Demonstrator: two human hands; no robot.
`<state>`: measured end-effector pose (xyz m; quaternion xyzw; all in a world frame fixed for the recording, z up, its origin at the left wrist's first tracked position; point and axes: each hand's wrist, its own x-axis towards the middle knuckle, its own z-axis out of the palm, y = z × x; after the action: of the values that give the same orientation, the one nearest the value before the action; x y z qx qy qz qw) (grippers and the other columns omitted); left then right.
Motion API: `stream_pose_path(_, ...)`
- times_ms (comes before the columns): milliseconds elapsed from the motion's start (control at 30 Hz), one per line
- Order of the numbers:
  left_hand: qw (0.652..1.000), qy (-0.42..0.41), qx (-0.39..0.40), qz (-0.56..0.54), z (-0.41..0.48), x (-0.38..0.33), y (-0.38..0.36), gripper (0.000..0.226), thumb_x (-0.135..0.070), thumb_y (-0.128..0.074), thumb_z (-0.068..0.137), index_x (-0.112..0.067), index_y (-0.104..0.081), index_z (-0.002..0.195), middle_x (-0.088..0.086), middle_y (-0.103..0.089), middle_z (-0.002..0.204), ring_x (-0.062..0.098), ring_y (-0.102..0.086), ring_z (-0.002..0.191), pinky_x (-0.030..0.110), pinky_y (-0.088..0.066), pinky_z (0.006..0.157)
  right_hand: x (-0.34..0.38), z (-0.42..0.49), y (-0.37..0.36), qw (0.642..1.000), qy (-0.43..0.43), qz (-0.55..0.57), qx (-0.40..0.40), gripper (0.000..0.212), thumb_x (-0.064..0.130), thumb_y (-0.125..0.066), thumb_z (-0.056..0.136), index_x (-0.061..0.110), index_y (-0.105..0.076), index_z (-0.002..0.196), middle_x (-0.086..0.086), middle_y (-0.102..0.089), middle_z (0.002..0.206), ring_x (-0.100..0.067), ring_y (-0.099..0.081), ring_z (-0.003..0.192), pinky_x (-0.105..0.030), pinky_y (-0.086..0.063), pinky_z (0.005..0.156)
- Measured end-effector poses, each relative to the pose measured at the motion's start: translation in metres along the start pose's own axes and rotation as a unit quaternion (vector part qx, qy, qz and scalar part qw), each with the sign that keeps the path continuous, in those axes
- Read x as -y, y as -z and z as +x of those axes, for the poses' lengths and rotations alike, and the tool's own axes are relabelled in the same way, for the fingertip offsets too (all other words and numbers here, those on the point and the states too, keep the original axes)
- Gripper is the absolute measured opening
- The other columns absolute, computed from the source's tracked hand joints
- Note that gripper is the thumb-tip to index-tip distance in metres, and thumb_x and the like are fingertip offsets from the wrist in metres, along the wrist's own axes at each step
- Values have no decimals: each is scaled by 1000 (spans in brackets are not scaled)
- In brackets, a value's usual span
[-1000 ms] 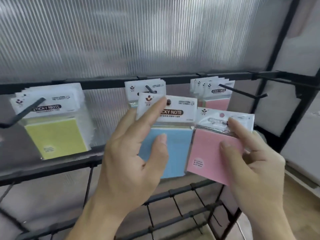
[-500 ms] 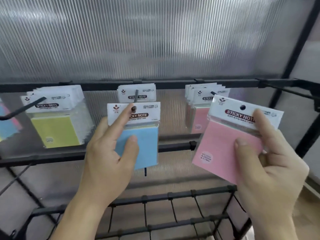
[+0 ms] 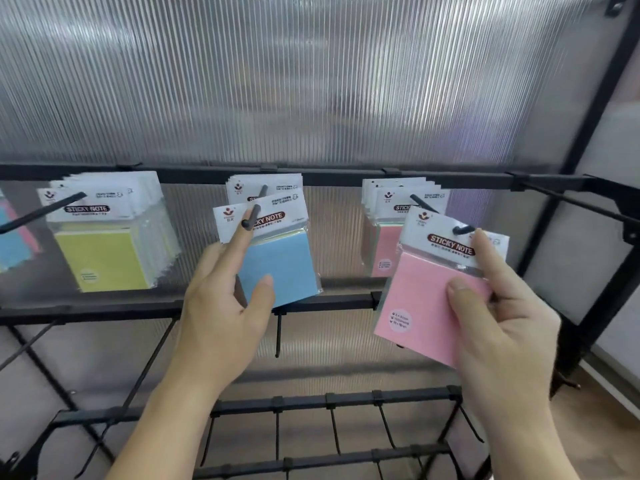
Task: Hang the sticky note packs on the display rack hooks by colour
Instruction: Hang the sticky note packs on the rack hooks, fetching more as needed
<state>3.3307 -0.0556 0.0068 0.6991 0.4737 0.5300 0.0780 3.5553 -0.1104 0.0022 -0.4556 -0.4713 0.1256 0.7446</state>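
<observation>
The left hand (image 3: 221, 306) pinches the blue sticky note pack (image 3: 277, 261) between thumb and fingers, with the index finger laid up its header. The right hand (image 3: 502, 323) pinches the pink sticky note pack (image 3: 426, 299). Half a second ago the pink one was clear of the right hook (image 3: 462, 230). Now each pack's hole sits on its hook tip, the blue on the middle hook (image 3: 254, 216), so probably only sliding them back remains.

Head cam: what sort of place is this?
Probably a shop-style display stand, maybe a mock-up. A black rack with peg hooks carries retail-packaged sticky notes grouped by colour: yellow packs, a blue pack in the left hand, a pink pack in the right hand. A ribbed translucent panel backs it.
</observation>
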Motion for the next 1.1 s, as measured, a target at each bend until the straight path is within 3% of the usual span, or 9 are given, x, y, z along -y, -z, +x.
stream_pose_path(133,1000,15,8,4,5,10,-8,71,-9,-62,90,-38,-32,147,-14,-44,102,10,-52,81,5,-41,71,-14,10,-6,994,37,-105,18,49,20,-55,90,43,-52,132,15,-61,102,-4,-59,87,-7,-42,77)
stream_pose_path(233,999,31,21,31,11,9,-11,67,-13,-60,91,-33,-33,148,-5,-40,107,13,-46,80,11,-37,73,-23,23,-10,980,69,-185,34,51,16,-55,92,39,-49,138,5,-52,97,3,-50,78,-2,-35,73)
stream_pose_path(367,996,43,39,72,25,9,-15,59,-16,-58,92,-24,-37,147,-2,-35,107,8,-38,89,10,-26,76,-37,40,-20,965,79,-247,47,54,8,-58,94,27,-46,144,2,-49,121,-2,-48,103,-19,-41,94)
stream_pose_path(500,991,68,57,100,38,12,-19,46,-20,-54,94,-13,-44,139,-1,-34,122,10,-38,104,19,-31,85,-46,49,-27,955,114,-271,41,54,4,-60,92,18,-48,143,0,-45,138,-7,-42,123,-3,-26,99)
stream_pose_path(633,989,79,50,116,44,15,-24,46,-22,-55,94,-11,-46,138,2,-33,130,7,-34,104,20,-32,88,-50,57,-31,949,135,-282,43,53,1,-61,90,10,-48,141,-7,-47,141,5,-34,123,1,-22,102)
stream_pose_path(733,989,86,54,105,38,18,-25,58,-23,-56,94,-26,-34,148,-1,-25,136,10,-33,117,21,-29,97,-52,51,-31,955,102,-278,23,50,5,-58,92,14,-50,141,-14,-40,148,-23,-40,135,-22,-31,111)
stream_pose_path(833,988,103,60,94,23,20,-23,70,-25,-57,94,-39,-20,152,-7,-14,146,14,-27,135,32,-33,109,-50,28,-34,955,114,-274,9,51,8,-54,86,7,-53,136,-22,-35,150,-39,-42,133,-12,-25,105)
stream_pose_path(933,987,113,63,96,-2,19,-20,70,-26,-57,94,-40,-20,152,-10,-8,154,13,-12,145,41,-30,115,-47,-6,-39,958,136,-243,66,49,7,-53,84,6,-56,133,-22,-39,148,-28,-37,136,-2,-21,105)
stream_pose_path(1100,978,150,62,130,-58,22,1,61,-31,-52,96,-43,-24,149,-15,-9,156,2,-7,144,27,-19,113,-51,-54,-59,937,114,-205,260,43,23,-47,87,13,-64,125,-9,-50,144,-28,-29,144,-35,-35,107)
